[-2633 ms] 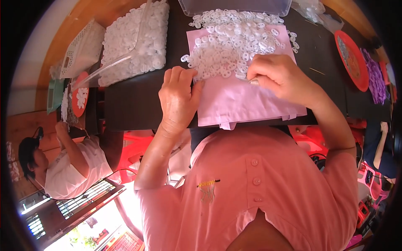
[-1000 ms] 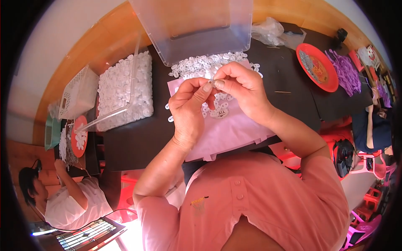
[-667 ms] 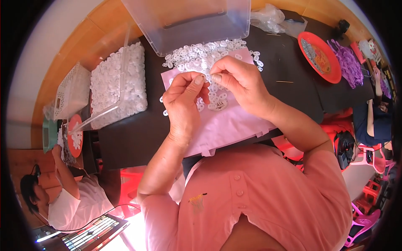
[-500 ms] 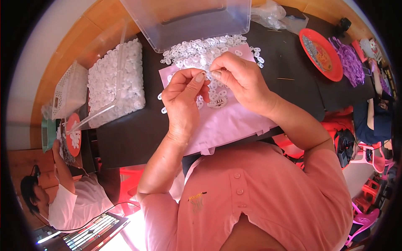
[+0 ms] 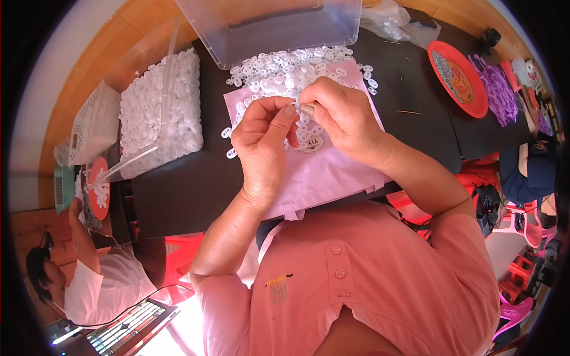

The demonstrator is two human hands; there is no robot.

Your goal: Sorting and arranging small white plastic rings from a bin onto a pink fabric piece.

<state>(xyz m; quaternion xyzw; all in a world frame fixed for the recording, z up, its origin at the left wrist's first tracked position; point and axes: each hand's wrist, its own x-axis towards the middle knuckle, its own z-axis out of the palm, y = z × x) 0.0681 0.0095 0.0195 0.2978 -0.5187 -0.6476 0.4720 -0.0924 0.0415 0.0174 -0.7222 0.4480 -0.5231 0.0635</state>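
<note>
Your hands have closed in on each other: the right hand [image 5: 345, 121], 2.6 seconds ago down at the pile, and the left hand [image 5: 259, 142], then resting apart at its edge, now meet fingertip to fingertip at the centre of the frame. Beneath them the dark tabletop [image 5: 190, 199] runs across the frame. At top centre, a clear bin [image 5: 279, 26] lies tipped with its mouth toward you. At upper left, a clear box [image 5: 132, 159] is heaped with white pieces, a pale perforated basket [image 5: 89, 133] just beyond it. A pink cloth bag [image 5: 332, 185] lies flat at centre, under your hands, and a red plate [image 5: 475, 110] sits at upper right, purple strips [image 5: 493, 89] just beside it. Loose white oval pieces [image 5: 276, 74], many showing two holes, spread over the bag's upper half and onto the tabletop. Each grip of yours has thumb and forefinger pressed together, the two pinching one small item [image 5: 297, 109] above the pile; its shape is too small to make out. A thin stick [image 5: 408, 111] lies to the right of the bag.
</note>
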